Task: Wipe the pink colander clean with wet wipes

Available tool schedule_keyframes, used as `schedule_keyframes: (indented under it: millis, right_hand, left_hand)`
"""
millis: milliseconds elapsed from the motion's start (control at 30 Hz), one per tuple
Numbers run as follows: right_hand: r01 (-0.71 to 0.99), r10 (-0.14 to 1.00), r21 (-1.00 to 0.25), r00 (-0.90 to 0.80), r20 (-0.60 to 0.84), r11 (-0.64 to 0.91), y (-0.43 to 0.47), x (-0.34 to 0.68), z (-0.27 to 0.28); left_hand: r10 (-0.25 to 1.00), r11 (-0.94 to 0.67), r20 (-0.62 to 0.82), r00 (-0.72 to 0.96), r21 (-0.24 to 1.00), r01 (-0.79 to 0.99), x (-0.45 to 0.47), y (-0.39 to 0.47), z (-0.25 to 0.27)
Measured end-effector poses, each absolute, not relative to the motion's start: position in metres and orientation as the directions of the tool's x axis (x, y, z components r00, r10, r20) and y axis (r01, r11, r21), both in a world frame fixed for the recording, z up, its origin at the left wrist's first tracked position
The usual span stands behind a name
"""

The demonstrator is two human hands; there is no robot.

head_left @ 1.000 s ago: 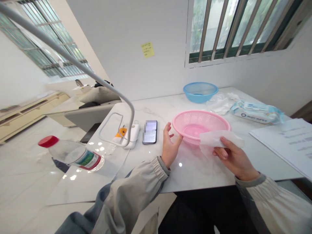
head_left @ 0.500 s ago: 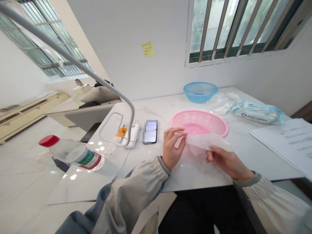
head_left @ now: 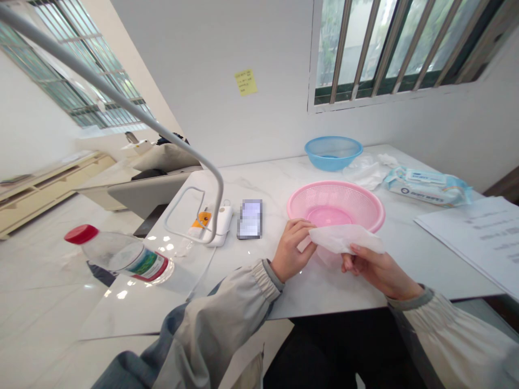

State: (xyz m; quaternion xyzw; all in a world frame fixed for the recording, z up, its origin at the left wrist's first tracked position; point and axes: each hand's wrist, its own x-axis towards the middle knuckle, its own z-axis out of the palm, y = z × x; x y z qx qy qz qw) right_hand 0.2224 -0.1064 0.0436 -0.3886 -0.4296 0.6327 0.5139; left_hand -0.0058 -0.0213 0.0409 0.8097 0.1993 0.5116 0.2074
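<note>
A thin white wipe (head_left: 344,237) is stretched between both hands, in front of the near rim of a pink plastic basket (head_left: 298,197). My right hand (head_left: 375,270) grips the wipe's right part, thumb on top and fingers curled beneath. At the wipe's left corner, my left hand (head_left: 292,249) pinches it with thumb and fingertips. The basket has perforated sides and stands upright on the white marbled table (head_left: 259,294). Behind it, a blue plastic basin (head_left: 334,156) stands near the wall.
On the right lie a wipes packet (head_left: 430,186), crumpled clear plastic (head_left: 365,172) and printed papers (head_left: 478,232). Left of my hands are a phone (head_left: 250,219), a white device (head_left: 221,224) under a bent grey stand (head_left: 219,183), and a large red-capped bottle (head_left: 130,259).
My left hand has moved slightly right and closed on the wipe's left corner. The pink basket has shifted a little right. The right hand keeps its grip.
</note>
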Motion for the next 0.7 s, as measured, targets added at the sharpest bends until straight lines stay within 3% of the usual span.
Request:
schedule_keyframes:
  millis: [700]
  right_hand:
    - [-0.197,0.956,-0.972,-0.287,-0.069,-0.129,-0.1107,0.2132,0.045]
  left_hand:
    - [0.412,-0.805,0.639,0.649,0.589,-0.069,-0.002,-0.0251,0.0375]
